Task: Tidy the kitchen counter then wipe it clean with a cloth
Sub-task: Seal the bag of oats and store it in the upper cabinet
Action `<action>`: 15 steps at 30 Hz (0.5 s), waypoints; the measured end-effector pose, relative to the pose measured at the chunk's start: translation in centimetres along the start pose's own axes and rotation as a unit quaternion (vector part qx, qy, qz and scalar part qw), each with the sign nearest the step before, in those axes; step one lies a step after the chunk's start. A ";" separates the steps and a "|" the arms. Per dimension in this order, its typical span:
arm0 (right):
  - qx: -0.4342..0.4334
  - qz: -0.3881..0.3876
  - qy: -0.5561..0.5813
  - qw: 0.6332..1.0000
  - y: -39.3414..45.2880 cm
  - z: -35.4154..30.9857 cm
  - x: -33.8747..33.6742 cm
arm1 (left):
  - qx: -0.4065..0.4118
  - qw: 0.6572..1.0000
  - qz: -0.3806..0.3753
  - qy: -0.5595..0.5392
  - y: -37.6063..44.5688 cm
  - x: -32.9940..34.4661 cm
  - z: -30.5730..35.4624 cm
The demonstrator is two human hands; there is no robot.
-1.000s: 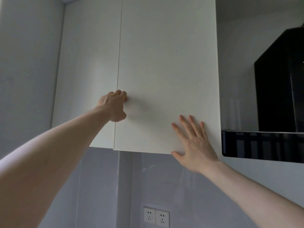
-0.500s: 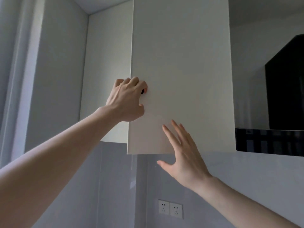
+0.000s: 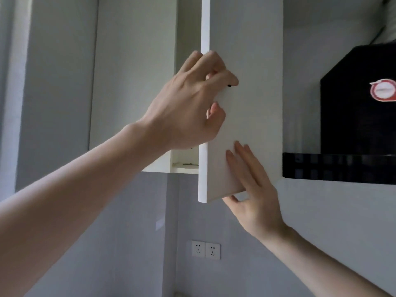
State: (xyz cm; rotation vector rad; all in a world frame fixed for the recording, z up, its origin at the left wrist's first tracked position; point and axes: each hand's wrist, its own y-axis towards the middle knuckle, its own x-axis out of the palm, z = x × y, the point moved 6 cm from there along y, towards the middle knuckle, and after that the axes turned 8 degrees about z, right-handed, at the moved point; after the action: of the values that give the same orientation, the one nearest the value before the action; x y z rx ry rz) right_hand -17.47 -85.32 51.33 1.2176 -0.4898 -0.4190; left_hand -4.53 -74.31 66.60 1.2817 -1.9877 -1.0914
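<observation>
A white cupboard door (image 3: 246, 93) hangs in the top middle of the picture. It stands partly open, so its thin front edge faces us and runs from the top of the frame down to the middle.

The left hand (image 3: 188, 108) comes up from the lower left. Its fingers (image 3: 214, 61) curl round the door's front edge and grip it, with the thumb on the front face. A small dark thing peeks out under one fingertip, but it is too small to tell what it is.

The right hand (image 3: 255, 189) comes up from the lower right. Its fingers are straight and lie flat on the front of the door near the bottom corner. The thumb sits just under the door's bottom edge. This hand holds nothing; it only presses on the door.

Behind the open door, a slice of the cupboard inside (image 3: 185, 161) shows in the middle of the frame. There is a pale shelf floor with a small metal part on it. A second white door (image 3: 132, 71) to the left is closed.

A black cooker hood (image 3: 353, 125) fills the right side. It has a round red and white sticker (image 3: 383, 92) near the right edge.

Two white wall sockets (image 3: 205, 249) sit side by side on the grey wall in the lower middle.

The table and the cloth are out of the picture.
</observation>
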 end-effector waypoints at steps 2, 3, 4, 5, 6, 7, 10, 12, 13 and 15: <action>0.005 0.008 0.003 1.000 -0.1 0.0 -1.3 | 0.031 0.999 0.022 -0.033 -1.0 -0.3 1.2; 0.012 0.014 0.005 1.000 -0.1 0.0 -1.9 | 0.040 0.998 0.023 -0.045 -1.6 -0.4 1.6; 0.022 0.019 0.006 1.000 -0.1 0.1 -2.7 | 0.042 0.997 0.023 -0.055 -2.1 -0.4 2.0; 0.032 0.026 0.012 0.999 -0.1 0.2 -3.4 | 0.039 0.997 0.022 -0.062 -2.8 -0.4 2.0; 0.042 0.035 0.022 0.998 -0.2 0.3 -4.1 | 0.029 0.997 0.020 -0.069 -3.4 -0.3 1.8; 0.053 0.044 0.031 0.997 -0.3 0.4 -5.0 | 0.017 0.997 0.015 -0.073 -4.1 -0.1 1.5; 0.094 0.071 0.054 0.992 -0.7 1.1 -7.6 | -0.034 0.998 -0.019 -0.048 -6.6 1.6 -0.3; 0.134 0.094 0.048 0.985 -1.1 1.9 -8.9 | -0.077 0.995 -0.055 -0.023 -8.6 3.2 -1.8; 0.156 0.110 0.036 0.981 -1.5 2.5 -9.7 | -0.094 0.993 -0.076 -0.015 -9.7 4.2 -2.4; 0.203 0.142 0.035 0.968 -2.1 3.4 -11.0 | -0.127 0.985 -0.119 -0.001 -11.8 6.0 -3.6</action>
State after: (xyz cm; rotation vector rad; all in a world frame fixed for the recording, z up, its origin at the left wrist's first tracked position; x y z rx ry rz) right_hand -28.55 -82.49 48.81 1.5230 -0.7023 -0.0266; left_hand 1.54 -83.65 58.62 1.3999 -1.6614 -1.4094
